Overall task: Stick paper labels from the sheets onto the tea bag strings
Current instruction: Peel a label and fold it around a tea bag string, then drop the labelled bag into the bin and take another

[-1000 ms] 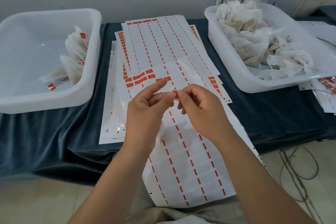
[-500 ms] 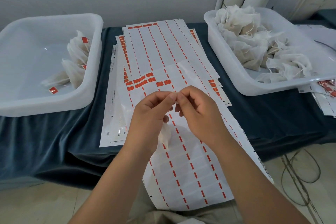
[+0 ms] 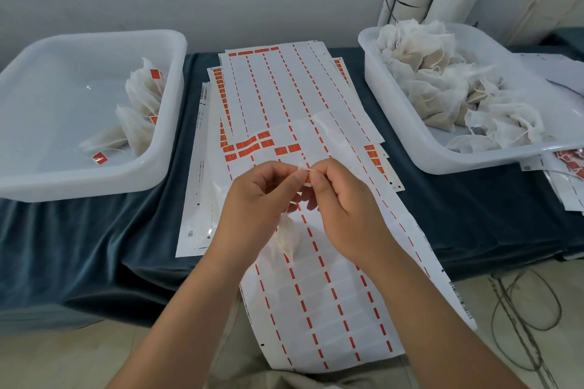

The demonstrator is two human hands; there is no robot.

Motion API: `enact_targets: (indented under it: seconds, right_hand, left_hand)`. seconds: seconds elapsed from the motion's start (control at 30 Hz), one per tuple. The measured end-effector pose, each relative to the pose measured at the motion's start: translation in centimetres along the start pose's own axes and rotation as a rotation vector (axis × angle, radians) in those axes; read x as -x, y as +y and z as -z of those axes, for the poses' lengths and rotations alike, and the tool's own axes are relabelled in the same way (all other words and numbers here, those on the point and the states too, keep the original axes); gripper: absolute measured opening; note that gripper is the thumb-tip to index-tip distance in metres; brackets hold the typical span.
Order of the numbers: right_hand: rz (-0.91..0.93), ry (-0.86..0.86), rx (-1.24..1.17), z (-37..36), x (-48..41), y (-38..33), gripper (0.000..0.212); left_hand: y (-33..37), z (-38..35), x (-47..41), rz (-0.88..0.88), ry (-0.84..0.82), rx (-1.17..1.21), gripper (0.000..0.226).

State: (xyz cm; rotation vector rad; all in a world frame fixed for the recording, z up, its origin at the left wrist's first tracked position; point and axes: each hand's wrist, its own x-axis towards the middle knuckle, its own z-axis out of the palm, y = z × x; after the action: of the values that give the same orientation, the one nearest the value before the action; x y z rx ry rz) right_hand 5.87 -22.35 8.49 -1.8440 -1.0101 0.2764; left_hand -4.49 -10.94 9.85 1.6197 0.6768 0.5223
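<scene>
The left hand (image 3: 259, 199) and right hand (image 3: 344, 202) have drawn together, fingers pinching the label (image 3: 304, 175). The tea bag (image 3: 286, 240) dangles below, seemingly almost tagged.

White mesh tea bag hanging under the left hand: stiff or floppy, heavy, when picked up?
Likely floppy: the white mesh tea bag hangs limp and creased below the left hand. Probably light: that hand carries it with fingers busy pinching.

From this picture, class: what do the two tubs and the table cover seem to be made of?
Left tub and right tub: probably plastic, milky and half see-through, smooth with glossy glare. Table cover: seemingly velvet-like cloth, dark teal, soft sheen, hanging in loose folds.
</scene>
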Motion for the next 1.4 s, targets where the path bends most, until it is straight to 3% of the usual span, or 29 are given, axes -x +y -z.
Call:
enact_targets:
  seconds: [0.13,0.33,0.5,0.67,0.83,0.93,1.1,1.23,1.3,1.4]
  right_hand:
    - [-0.009,0.007,-0.034,0.2,0.1,-0.4,0.039]
    - [-0.105,-0.048,-0.102,-0.2,0.1,0.0,0.035]
    - [-0.096,-0.110,-0.075,-0.9,0.2,0.1,0.027]
    - [-0.068,-0.132,-0.054,-1.2,0.3,-0.2,0.044]
    - [-0.063,-0.147,0.020,-0.5,0.3,0.4,0.034]
    - [-0.062,-0.140,0.083,1.0,-0.4,1.0,0.024]
    - [-0.102,0.032,0.118,6.9,-3.8,1.7,0.015]
    - [-0.148,0.214,0.229,13.4,-8.4,3.2,0.018]
    - [-0.257,0.176,0.431,16.8,-10.8,5.0,0.017]
    - [-0.585,-0.110,0.896,21.0,-13.0,8.4,0.037]
  left_hand:
    - [0.6,1.0,0.2,-0.106,0.125,-0.019,0.016]
    - [6.2,7.2,-1.5,-0.150,0.251,0.325,0.023]
    - [10.8,15.0,-6.2,-0.190,0.498,0.382,0.025]
    - [9.9,20.1,-13.7,0.047,0.572,0.157,0.024]
    - [3.8,21.4,-18.0,0.300,0.462,-0.255,0.026]
    - [0.5,21.8,-18.9,0.321,0.460,-0.260,0.027]
    - [-1.1,22.2,-17.9,0.094,0.472,-0.459,0.028]
    - [0.8,20.9,-16.9,-0.119,0.601,-0.558,0.040]
    - [1.9,19.9,-16.3,-0.220,0.637,-0.587,0.042]
    - [4.1,17.5,-14.5,-0.290,0.641,-0.520,0.042]
